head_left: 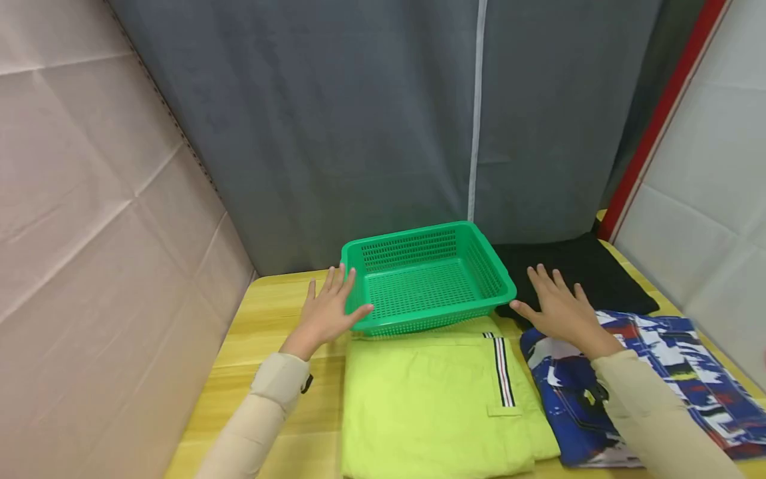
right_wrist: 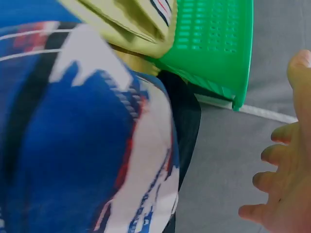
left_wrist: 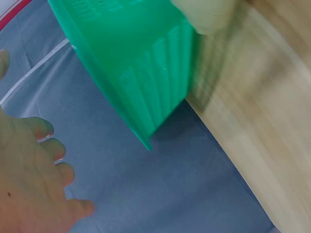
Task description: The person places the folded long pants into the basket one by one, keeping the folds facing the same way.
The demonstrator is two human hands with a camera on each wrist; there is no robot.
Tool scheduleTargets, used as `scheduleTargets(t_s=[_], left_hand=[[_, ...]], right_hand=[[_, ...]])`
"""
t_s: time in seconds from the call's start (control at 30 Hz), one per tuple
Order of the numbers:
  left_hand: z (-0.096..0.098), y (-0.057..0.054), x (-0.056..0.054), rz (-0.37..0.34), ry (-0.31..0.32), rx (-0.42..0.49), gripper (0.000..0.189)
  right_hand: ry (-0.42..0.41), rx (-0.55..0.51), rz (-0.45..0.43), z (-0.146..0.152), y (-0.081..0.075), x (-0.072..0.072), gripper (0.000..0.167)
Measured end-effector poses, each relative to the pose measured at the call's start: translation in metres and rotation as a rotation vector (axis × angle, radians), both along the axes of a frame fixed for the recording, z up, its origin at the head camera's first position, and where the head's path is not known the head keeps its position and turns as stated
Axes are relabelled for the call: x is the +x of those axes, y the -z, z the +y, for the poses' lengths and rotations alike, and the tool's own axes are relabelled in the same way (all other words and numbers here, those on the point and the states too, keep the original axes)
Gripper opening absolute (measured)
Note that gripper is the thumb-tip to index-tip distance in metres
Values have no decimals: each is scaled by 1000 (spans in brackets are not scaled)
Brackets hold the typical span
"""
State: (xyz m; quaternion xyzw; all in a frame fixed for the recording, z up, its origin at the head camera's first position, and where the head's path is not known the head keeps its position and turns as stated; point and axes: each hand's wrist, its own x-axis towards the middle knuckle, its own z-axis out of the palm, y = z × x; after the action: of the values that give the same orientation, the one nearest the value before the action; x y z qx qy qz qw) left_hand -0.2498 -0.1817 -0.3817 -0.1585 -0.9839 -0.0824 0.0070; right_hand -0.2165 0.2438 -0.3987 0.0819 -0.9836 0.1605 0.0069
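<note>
Fingers of the left hand (head_left: 328,309) and of the right hand (head_left: 565,316) are spread apart, beside the two ends of the green basket (head_left: 419,289). The basket is near the back edge of the desk (head_left: 317,426); its slotted floor is visible. Yellow cloth (head_left: 425,399) lies folded before it; patterned cloth (head_left: 694,366) and black cloth (head_left: 604,279) lie toward the right edge.

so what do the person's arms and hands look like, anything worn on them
Both arms wear long, pale cream sleeves with a slightly puffy look, reaching to the wrists. The left hand and right hand are bare, with no gloves or rings visible. A small black piece shows at the left cuff, too small to identify.
</note>
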Motion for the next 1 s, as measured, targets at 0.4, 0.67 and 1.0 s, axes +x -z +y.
scheduleTargets(t_s=[0.4, 0.67, 1.0], left_hand=[[-35, 24, 43, -83, -165, 82, 87], [-31, 50, 74, -460, -133, 353, 85], [-23, 77, 98, -583, 19, 475, 99]], right_hand=[[-40, -98, 63, -22, 17, 42, 75], [-157, -279, -171, -40, 35, 62, 77], [-93, -144, -200, -55, 44, 71, 83]])
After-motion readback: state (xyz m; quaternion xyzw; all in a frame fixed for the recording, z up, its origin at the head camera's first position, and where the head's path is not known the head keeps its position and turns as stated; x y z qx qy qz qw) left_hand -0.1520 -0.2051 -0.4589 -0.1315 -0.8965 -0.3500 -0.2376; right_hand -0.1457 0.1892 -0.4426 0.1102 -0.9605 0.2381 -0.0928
